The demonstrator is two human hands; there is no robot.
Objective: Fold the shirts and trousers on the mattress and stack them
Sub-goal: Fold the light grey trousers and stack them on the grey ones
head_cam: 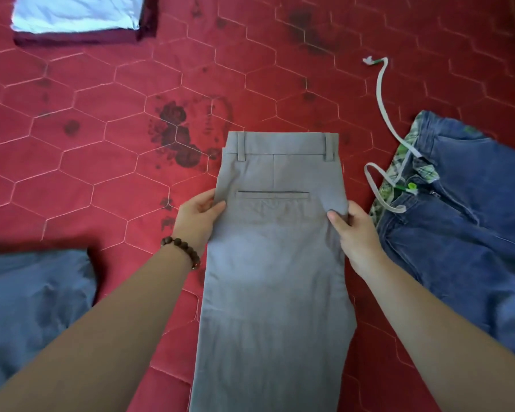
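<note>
Both hands, left hand (201,217) and right hand (350,230), pinch the side edges of the grey trousers (275,263) mid-mattress (101,120); looks like light, floppy cotton, so edge grips probably work best.

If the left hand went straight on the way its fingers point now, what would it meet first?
The left hand points right, across the grey trousers it grips. Past them, it would probably first meet the right hand at the opposite edge.
</note>
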